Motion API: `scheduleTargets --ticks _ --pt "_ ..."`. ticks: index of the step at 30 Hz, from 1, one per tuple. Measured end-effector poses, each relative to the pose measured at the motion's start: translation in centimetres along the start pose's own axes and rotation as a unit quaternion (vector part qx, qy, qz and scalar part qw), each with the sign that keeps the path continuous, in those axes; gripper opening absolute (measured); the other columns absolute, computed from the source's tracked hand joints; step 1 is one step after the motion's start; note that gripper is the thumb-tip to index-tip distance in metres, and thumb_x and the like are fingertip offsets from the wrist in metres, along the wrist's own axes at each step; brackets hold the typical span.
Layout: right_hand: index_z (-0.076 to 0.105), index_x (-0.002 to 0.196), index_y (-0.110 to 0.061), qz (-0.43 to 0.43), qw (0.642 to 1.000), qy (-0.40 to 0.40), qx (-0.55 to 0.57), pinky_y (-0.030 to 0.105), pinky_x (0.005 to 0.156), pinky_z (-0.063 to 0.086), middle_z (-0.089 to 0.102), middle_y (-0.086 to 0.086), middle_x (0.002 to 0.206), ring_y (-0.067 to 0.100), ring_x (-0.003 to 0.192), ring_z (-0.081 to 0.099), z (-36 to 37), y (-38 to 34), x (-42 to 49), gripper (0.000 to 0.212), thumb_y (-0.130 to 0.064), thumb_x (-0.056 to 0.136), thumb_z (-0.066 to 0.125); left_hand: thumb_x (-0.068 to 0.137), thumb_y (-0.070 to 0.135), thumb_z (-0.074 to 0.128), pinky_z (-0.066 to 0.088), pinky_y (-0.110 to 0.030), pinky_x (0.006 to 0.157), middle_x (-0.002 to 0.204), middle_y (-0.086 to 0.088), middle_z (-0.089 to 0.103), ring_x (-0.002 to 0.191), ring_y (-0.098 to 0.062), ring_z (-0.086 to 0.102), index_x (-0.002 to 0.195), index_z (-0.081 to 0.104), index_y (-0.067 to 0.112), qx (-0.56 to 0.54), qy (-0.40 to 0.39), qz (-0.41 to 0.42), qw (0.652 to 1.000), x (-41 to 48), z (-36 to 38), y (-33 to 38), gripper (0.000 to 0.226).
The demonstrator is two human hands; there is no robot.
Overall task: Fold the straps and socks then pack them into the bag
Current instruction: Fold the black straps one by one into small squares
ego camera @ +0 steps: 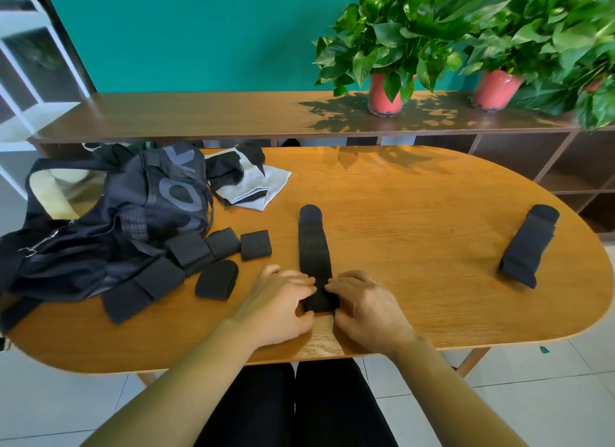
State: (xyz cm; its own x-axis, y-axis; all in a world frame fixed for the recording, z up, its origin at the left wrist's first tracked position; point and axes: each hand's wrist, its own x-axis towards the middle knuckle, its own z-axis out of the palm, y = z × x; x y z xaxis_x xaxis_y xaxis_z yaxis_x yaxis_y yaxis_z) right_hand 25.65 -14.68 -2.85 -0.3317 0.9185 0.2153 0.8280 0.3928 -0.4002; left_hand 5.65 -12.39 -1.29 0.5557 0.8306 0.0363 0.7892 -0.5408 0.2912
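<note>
Fingers (301,281) of the left hand (279,305) and right hand (367,310) curl onto the near end of a long black strap (314,253), pinching it near the worktop's (416,213) front edge. Folding looks barely started; the next move is to turn that end over evenly. The strap lies flat, perforated and limp, with a rounded far tip.

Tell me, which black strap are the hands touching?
The long strap lying straight in the middle of the table. Both the left hand and right hand pinch its near end; the others lie untouched.
</note>
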Motion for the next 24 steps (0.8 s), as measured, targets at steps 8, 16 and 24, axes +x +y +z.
scheduleTargets --ticks 8,16,24 --pt "0.065 0.116 -0.026 0.07 0.993 0.031 0.09 0.022 0.089 0.043 0.059 -0.011 0.105 0.005 0.105 0.05 0.5 -0.4 0.1 0.028 -0.019 0.089 0.059 0.099 0.034 0.043 0.028 -0.033 0.102 0.111 0.011 0.065 0.103 -0.004 0.049 0.118 0.065 0.028 -0.121 0.01 -0.075 0.99 -0.3 -0.5 0.3 0.03" --pt "0.066 0.09 -0.021 0.238 0.957 0.103 0.13 0.029 0.061 0.044 0.063 0.005 0.081 0.021 0.075 0.057 2.4 -1.0 3.1 0.013 -0.031 0.09 0.059 0.095 0.034 0.055 0.048 -0.037 0.075 0.073 0.008 0.062 0.072 -0.016 0.06 0.094 0.065 0.019 -0.139 0.147 -0.177 0.963 1.4 1.8 0.2 0.018" --pt "0.071 0.096 -0.014 0.254 0.955 0.141 0.057 0.027 0.066 0.039 0.066 0.005 0.09 0.022 0.092 0.055 3.2 -1.8 3.9 0.02 -0.026 0.093 0.056 0.096 0.036 0.053 0.047 -0.032 0.087 0.104 0.001 0.07 0.093 -0.018 0.062 0.12 0.066 0.022 -0.082 0.181 -0.247 0.948 2.9 2.3 1.3 0.03"
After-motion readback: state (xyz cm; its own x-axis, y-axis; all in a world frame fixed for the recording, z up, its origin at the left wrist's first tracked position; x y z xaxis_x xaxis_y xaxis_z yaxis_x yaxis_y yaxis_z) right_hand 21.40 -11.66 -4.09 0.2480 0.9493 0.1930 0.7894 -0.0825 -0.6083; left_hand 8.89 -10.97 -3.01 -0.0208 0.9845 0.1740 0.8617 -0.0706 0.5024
